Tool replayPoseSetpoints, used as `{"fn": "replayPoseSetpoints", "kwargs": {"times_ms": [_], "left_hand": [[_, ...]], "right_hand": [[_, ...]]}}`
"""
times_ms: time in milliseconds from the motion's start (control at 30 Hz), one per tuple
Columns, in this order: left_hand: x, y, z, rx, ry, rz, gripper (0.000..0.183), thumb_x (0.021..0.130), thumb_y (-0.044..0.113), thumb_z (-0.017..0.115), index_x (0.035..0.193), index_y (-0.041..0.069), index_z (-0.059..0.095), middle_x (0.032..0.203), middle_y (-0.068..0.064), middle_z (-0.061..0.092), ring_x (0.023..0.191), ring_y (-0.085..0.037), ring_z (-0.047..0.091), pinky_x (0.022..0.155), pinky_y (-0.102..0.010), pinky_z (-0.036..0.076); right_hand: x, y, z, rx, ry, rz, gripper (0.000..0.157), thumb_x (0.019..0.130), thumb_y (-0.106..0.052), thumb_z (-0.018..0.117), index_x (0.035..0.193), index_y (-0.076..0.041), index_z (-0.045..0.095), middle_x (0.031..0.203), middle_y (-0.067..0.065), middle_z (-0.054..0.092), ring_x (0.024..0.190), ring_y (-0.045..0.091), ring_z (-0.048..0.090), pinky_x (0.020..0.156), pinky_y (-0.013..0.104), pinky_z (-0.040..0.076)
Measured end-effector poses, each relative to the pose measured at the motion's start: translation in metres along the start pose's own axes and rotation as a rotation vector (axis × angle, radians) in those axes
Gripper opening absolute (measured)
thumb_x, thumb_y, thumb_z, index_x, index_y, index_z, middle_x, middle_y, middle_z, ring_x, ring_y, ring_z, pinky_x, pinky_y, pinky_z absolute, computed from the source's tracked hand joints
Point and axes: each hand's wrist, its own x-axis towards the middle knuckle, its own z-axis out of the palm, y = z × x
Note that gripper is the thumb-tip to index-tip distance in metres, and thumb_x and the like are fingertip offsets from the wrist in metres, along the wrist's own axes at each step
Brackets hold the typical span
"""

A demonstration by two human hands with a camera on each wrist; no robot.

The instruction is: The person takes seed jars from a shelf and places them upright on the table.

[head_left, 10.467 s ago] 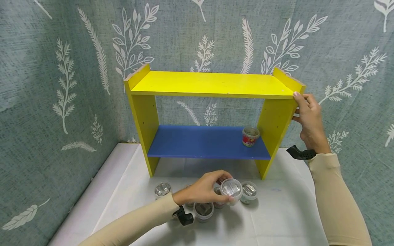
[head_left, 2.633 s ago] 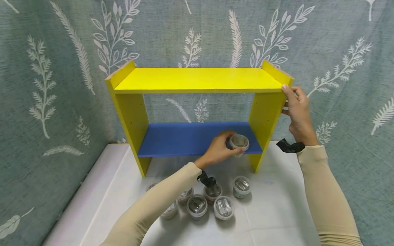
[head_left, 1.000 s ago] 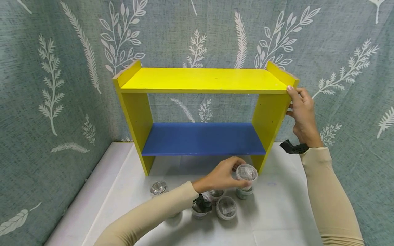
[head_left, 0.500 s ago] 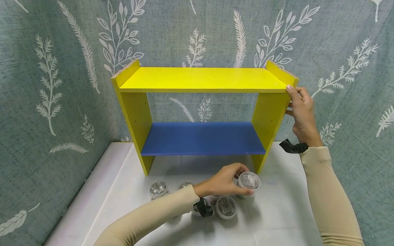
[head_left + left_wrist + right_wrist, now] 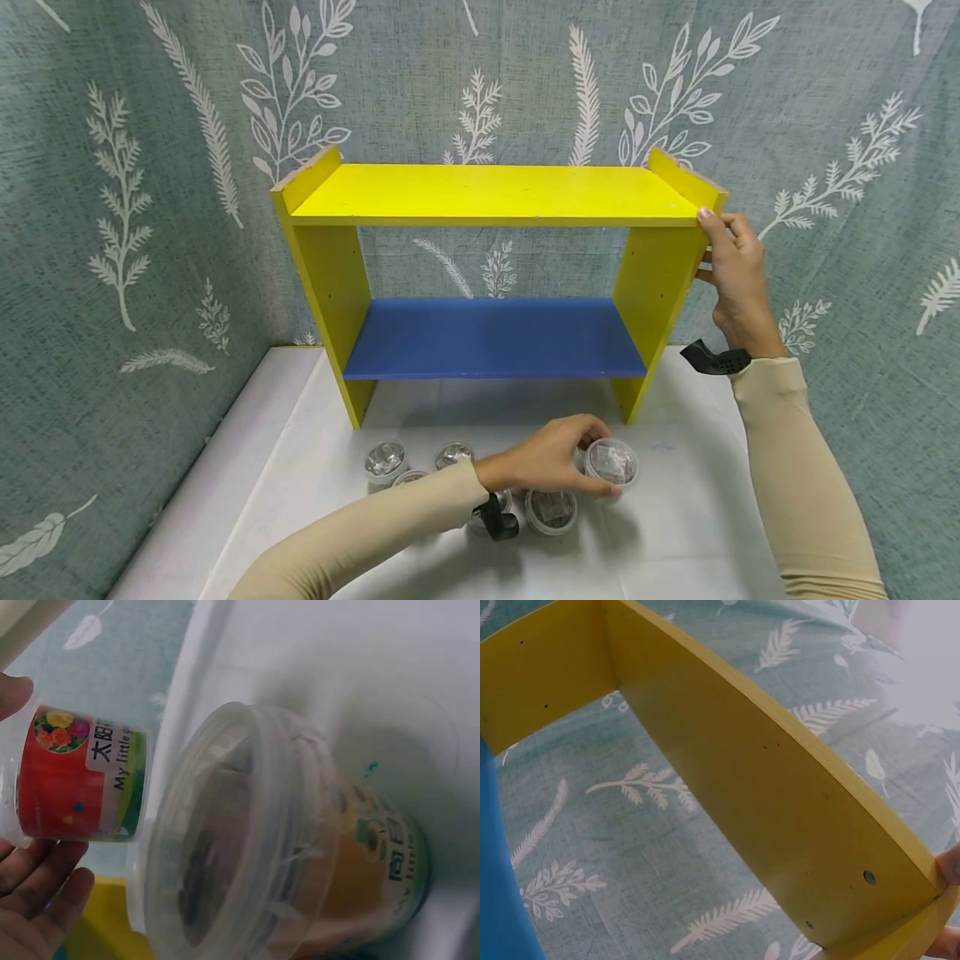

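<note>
Cups are what we count first: we see about six small round plastic ones low on the white counter (image 5: 675, 533), in front of the shelf. Our left hand (image 5: 551, 458) curls its fingers round one clear cup (image 5: 611, 461), so that grip is closed on it. In the left wrist view this held cup (image 5: 75, 776) has a red label with little flowers, and a second cup (image 5: 285, 840) with an orange and green label lies tipped on its side just beside it. Two more cups (image 5: 386, 460) with shiny tops stand to the left, well apart from the hand. Others sit under our wrist, partly hidden by the sleeve, so the count is not sure.

We see one shelf (image 5: 487, 196), made of flat, smooth boards. It has a yellow top, two yellow sides and one blue board (image 5: 491, 337) lower down. Our right hand (image 5: 735, 271) grips the top right corner of the shelf, fingers bent round the yellow edge. Behind it hangs a rough grey-green cloth (image 5: 112, 167) with white leaf shapes.
</note>
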Motion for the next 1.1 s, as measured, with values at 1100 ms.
{"fn": "replayPoseSetpoints", "kwargs": {"times_ms": [1100], "left_hand": [[-0.007,-0.008,0.028,0.193,-0.045,0.110,0.059,0.079,0.047,0.089,0.122,0.016,0.064,0.110,0.008,0.060,0.099,0.003,0.053,0.085,-0.008,0.044]], "right_hand": [[-0.002,0.000,0.001,0.002,-0.011,-0.016,0.038,0.099,-0.050,0.064,0.120,-0.019,0.061,0.114,0.004,0.060,0.094,0.021,0.056,0.078,0.034,0.047]]}}
